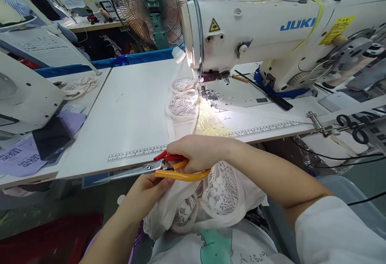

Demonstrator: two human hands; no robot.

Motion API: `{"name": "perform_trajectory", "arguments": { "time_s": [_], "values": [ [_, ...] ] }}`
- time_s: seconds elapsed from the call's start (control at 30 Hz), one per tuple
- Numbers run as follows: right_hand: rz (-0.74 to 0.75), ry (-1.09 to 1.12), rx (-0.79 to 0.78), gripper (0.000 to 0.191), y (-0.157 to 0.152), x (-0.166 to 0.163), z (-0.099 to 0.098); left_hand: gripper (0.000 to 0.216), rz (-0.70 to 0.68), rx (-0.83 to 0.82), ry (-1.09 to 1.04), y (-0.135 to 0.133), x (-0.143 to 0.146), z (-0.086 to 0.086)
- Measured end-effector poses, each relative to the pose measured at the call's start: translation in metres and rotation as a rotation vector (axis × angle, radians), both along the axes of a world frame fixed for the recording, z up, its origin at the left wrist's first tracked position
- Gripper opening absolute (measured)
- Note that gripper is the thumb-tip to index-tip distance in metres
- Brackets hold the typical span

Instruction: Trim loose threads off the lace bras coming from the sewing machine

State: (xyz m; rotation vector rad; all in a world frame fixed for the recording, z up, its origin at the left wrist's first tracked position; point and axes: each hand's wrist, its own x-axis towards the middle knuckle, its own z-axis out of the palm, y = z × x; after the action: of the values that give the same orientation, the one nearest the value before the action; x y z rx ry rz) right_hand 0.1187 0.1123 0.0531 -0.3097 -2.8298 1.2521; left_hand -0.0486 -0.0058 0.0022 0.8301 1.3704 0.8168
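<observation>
My right hand (196, 151) is wrapped round the handles of a pair of scissors (183, 175), one handle orange and one red. Their steel blades point left, just in front of the table's edge. Below the scissors, my left hand (147, 195) pinches the edge of a cream lace bra (221, 187) that hangs over my lap; the fingertips are partly hidden. Another cream lace bra (182, 109) lies on the table, its end under the needle area of a white sewing machine (256, 30). Yellowish material (208, 119) lies beside it.
A white worktable (138, 107) with a printed ruler stretches ahead. Behind it stands a large fan (150, 10). To the left are another machine (24, 91), a dark phone (52, 137) and lilac papers (22, 157). Black tweezers (271, 95) lie near the machine's base. A red stool (54, 236) stands low left.
</observation>
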Motion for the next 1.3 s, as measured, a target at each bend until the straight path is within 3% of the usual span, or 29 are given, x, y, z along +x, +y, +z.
{"name": "perform_trajectory", "arguments": {
  "time_s": [0.07, 0.23, 0.3, 0.47, 1.0, 1.3],
  "values": [
    [-0.088, 0.024, -0.023, 0.017, -0.008, 0.002, -0.003, 0.033, 0.034, 0.030, -0.023, -0.002, 0.000, -0.002],
    [-0.529, 0.129, -0.205, 0.025, -0.043, 0.025, -0.014, 0.022, 0.126, 0.145, -0.013, -0.008, 0.001, 0.003],
    [-0.437, 0.057, -0.198, 0.037, -0.055, 0.039, -0.021, 0.021, 0.158, 0.166, 0.016, -0.011, 0.000, 0.003],
    [-0.268, -0.214, -0.151, 0.036, -0.069, 0.059, -0.035, 0.018, 0.230, 0.196, 0.047, -0.015, -0.005, 0.000],
    [-0.313, -0.256, -0.219, 0.035, -0.075, 0.044, -0.025, 0.021, 0.288, 0.158, -0.062, -0.017, 0.002, 0.011],
    [-0.456, -0.242, -0.337, 0.034, -0.081, 0.040, -0.040, 0.013, 0.264, 0.218, 0.040, -0.020, 0.002, 0.013]
  ]
}}
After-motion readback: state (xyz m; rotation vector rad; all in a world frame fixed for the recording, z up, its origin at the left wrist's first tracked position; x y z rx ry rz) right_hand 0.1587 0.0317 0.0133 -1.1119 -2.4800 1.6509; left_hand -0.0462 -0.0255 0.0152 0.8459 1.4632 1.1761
